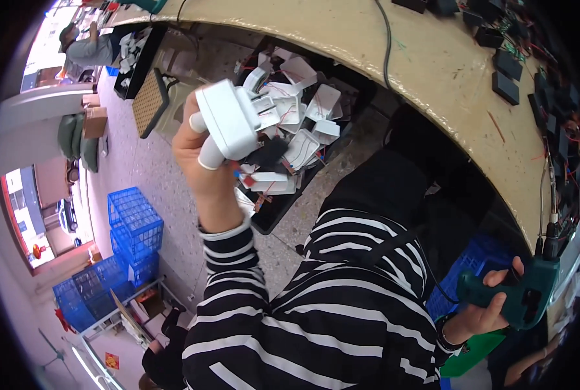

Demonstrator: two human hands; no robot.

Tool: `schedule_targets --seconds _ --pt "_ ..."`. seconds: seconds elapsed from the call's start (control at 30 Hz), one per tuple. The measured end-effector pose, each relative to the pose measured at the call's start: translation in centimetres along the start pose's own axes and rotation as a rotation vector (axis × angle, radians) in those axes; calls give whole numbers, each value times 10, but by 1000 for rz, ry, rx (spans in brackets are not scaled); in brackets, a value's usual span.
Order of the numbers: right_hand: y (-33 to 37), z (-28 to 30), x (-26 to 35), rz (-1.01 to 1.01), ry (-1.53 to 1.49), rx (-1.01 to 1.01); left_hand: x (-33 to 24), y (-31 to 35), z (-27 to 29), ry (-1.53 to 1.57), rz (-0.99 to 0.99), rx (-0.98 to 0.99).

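My left hand (198, 153) is raised at the upper left with white covers on some of its fingers. It is closed around a white plastic housing (228, 120) with rounded corners. Behind and below this sits a black bin (267, 218) heaped with white plastic shells (303, 148), some with thin red and blue wires. On the far right, my right hand (478, 318) grips a dark green power drill (530, 292) by its handle. The drill's black front end (552, 237) points up toward the table edge, and a black cord runs from the handle.
A tan worktable (452, 71) curves along the top and right, carrying black boxes (505, 88) and wires at its far side. Blue crates (135, 218) stack on the left floor. A stool with a woven seat (150, 104) stands nearby. Another person (92, 49) is at upper left.
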State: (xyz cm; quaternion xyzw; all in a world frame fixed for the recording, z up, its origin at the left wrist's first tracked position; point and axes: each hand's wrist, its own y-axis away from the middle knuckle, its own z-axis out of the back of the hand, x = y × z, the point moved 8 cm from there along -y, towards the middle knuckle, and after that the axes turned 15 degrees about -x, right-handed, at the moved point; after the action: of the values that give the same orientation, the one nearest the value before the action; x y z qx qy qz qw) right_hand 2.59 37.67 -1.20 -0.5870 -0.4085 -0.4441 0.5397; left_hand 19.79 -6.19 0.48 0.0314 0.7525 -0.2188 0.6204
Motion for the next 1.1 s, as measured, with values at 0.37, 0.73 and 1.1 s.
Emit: schedule_targets --seconds 0.37,0.73,1.1 --pt "-5 -16 13 106 -137 28 131 24 172 -685 265 -288" --pt "-18 -11 6 100 -161 31 37 -32 74 -896 -551 -92" --pt "-32 -17 4 47 -74 -1 57 -230 -116 -1060 -968 -82"
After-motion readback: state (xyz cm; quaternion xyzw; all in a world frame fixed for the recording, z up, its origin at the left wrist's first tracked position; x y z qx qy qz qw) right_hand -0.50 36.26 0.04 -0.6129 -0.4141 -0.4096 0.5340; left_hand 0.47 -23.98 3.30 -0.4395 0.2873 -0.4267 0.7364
